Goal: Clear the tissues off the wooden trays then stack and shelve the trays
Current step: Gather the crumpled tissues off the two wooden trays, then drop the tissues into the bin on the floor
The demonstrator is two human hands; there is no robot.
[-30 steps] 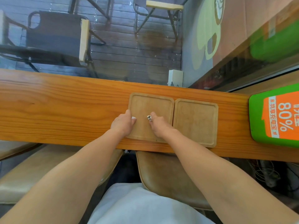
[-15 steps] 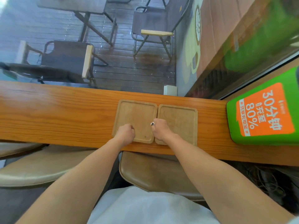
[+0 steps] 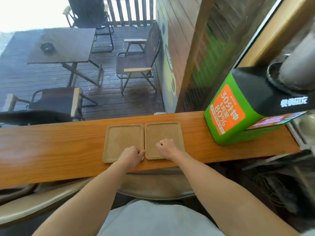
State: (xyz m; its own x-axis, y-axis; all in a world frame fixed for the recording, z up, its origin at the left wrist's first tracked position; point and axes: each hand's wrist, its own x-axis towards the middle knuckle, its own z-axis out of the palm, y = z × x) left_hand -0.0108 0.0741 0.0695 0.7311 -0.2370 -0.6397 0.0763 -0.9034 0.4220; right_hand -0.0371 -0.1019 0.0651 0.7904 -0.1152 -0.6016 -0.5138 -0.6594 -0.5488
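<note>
Two light wooden trays lie side by side, touching, on the long wooden counter (image 3: 51, 150). No tissue shows on either one. My left hand (image 3: 132, 155) rests over the near right corner of the left tray (image 3: 122, 138), fingers curled in, thumb at the gap between the trays. I cannot tell whether it grips the rim. My right hand (image 3: 166, 149) is a loose fist on the near left part of the right tray (image 3: 163, 132), and its wrist covers that tray's near edge.
A green and orange power-bank station (image 3: 238, 109) stands on the counter right of the trays. Brown padded stools (image 3: 153, 191) sit under the counter's near edge. Behind the window glass is a deck with a dark table (image 3: 59, 45) and folding chairs (image 3: 136, 65).
My right hand has shifted from the left tray onto the right tray. My left hand has slid right to the left tray's near right corner. The view has tilted upward.
</note>
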